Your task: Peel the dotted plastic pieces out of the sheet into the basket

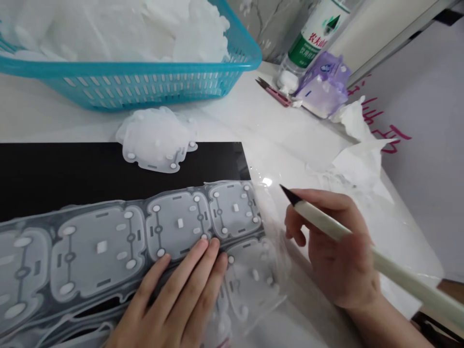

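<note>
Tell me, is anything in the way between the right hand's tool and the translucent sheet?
Nothing visible stands between the pointed tool in the right fingers and the right edge of the translucent sheet. The left fingers, though, cover part of it.

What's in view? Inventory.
Basket: one, teal, back
Basket contents: uncountable, white, inside
Stacked pieces: uncounted, whitish, centre
Board: one, black, left
Moulded sheeting: uncounted, translucent, foreground
Water bottle: one, clear, back
Soft pack: one, purple, right
Snips: one, pink, by bottle
Tissue scraps: several, white, right
Writing: some, magenta, right
Table: one, white, beneath
Unclear item: one, black, lower right
Pen-like tool: one, pale, right
Left hand: one, bare, on sheeting
Right hand: one, bare, gripping tool
</note>
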### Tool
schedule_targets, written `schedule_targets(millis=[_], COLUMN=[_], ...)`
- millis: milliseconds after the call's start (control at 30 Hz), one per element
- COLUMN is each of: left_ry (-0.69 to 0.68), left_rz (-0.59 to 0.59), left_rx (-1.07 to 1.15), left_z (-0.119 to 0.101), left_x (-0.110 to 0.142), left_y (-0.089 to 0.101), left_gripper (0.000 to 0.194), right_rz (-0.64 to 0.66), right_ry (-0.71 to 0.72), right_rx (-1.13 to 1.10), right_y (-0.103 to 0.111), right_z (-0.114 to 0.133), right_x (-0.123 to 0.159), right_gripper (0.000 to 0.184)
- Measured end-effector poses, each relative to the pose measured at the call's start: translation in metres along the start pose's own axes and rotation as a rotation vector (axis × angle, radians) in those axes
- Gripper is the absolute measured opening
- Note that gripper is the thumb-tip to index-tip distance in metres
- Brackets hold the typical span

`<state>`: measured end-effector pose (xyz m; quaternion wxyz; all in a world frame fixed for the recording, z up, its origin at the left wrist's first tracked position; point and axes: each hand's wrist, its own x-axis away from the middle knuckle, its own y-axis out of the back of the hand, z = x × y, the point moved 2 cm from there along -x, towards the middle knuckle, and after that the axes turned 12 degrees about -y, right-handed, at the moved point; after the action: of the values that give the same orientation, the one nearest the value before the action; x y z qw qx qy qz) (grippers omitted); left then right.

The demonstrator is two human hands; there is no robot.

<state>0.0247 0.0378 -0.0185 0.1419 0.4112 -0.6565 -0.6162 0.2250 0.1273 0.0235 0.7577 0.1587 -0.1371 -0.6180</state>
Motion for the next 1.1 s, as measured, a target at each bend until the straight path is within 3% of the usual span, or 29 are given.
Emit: schedule_targets(millis=[100,200,367,467,900,1100], left_ry=[-0.012,0.003,0.005,-0.041,0.043,0.063], left_rz=[0.010,0.018,0.005,-0.017,0.044,0.049], left_rx=[0.002,0.016,0.033,0.023,0.055,0.032], left_z=[0.000,-0.002,-0.002,-0.001,-0.005,-0.009], left_x=[0.000,0.001,0.000,-0.001,-0.004,-0.002], left_y=[0.001,0.002,0.001,0.000,0.001,0.004], left_gripper=[0.063,0.061,0.057,0.055,0.054,0.057], right_rz=[0.110,0.187,0.280,0.324,0.413,0.501], right_ry=[-0.092,-0.065,0.067,0.050,0.114,0.154], right_rx=[0.006,-0.001,0.058,0.117,0.191,0.302], right_y=[0.000,0.002,0.011,0.015,0.005,0.015], right_z=[0.002,0.005,0.007,0.007,0.005,0.014], right_x=[-0.003,-0.010,-0.022,-0.023,-0.020,-0.018], right_gripper=[0.025,0.014,0.017,0.015,0.014,0.018])
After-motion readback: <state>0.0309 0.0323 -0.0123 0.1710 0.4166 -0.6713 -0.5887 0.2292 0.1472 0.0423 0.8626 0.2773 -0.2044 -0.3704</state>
